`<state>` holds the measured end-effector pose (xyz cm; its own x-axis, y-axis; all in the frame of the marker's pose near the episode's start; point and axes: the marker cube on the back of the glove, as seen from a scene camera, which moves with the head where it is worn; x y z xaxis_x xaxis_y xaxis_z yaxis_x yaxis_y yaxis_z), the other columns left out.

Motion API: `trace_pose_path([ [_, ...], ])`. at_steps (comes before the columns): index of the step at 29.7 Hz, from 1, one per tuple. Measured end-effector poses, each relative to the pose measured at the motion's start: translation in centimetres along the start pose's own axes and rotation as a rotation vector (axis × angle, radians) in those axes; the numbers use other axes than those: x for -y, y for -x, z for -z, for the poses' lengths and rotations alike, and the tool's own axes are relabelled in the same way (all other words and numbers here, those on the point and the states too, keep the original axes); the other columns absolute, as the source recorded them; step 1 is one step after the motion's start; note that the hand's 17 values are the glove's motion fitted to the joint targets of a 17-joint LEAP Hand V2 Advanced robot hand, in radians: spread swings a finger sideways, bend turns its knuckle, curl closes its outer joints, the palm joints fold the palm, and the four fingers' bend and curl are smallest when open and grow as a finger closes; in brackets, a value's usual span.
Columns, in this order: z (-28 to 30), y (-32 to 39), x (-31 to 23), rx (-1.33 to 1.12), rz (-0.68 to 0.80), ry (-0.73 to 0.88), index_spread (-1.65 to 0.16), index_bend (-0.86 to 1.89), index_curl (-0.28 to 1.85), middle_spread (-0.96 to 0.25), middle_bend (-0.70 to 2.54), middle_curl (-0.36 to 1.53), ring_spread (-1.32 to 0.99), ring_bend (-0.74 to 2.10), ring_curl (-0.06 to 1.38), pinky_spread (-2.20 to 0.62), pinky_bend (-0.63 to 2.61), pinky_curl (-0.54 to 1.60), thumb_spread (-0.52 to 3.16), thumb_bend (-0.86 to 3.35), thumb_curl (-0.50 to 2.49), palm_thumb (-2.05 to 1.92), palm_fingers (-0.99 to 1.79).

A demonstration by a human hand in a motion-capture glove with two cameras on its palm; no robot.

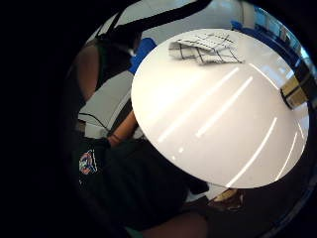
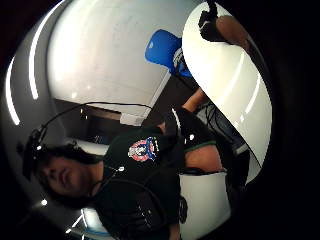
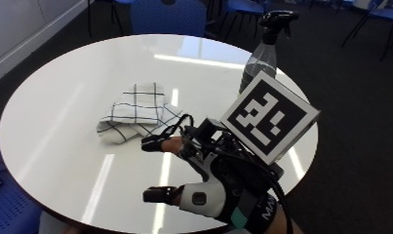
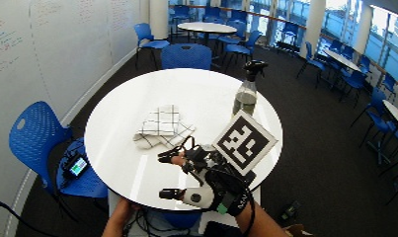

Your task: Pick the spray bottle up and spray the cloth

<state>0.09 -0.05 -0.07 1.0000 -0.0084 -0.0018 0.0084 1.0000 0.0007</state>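
Spray bottle (image 3: 266, 51) apparently well beyond the empty hand (image 3: 206, 178)

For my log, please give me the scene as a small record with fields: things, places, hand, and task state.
table: round white table
cloth: checked cloth, crumpled, lying near the middle of the table
bottle: spray bottle, upright near the table's far right edge, apart from the cloth
right hand: gloved right hand over the near side of the table, fingers spread, holding nothing
contact: hand touches neither bottle nor cloth
task state: bottle not yet picked up
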Motion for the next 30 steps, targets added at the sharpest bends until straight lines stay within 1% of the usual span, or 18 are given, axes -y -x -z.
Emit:
trace_pose_path([
  [1, 0.0, 0.0, 0.0, 0.002, 0.001, -0.001, -0.20, 0.28, 0.08, 0.00, 0.26, 0.07, 0.00, 0.34, 0.09, 0.10, 0.32, 0.06, 0.40, 0.29, 0.10, 0.47, 0.76],
  [5, 0.3, 0.0, 0.1, 0.006, -0.002, -0.016, -0.28, 0.26, 0.17, 0.00, 0.25, 0.13, 0.00, 0.36, 0.17, 0.14, 0.32, 0.15, 0.63, 0.29, 0.15, 0.52, 0.73],
  [11, 0.4, -0.1, 0.3, -0.004, -0.011, -0.024, -0.33, 0.23, 0.23, 0.00, 0.23, 0.18, 0.00, 0.35, 0.22, 0.18, 0.30, 0.19, 0.84, 0.27, 0.19, 0.56, 0.72],
  [20, 0.6, -0.7, 0.8, -0.002, -0.033, -0.048, -0.37, 0.18, 0.27, 0.00, 0.20, 0.24, 0.00, 0.32, 0.24, 0.20, 0.27, 0.23, 0.98, 0.20, 0.24, 0.59, 0.73],
  [30, 2.2, -1.2, 2.2, 0.006, -0.076, -0.155, -0.37, 0.17, 0.30, 0.00, 0.18, 0.27, -0.01, 0.30, 0.27, 0.21, 0.23, 0.26, 1.04, 0.14, 0.29, 0.64, 0.74],
])
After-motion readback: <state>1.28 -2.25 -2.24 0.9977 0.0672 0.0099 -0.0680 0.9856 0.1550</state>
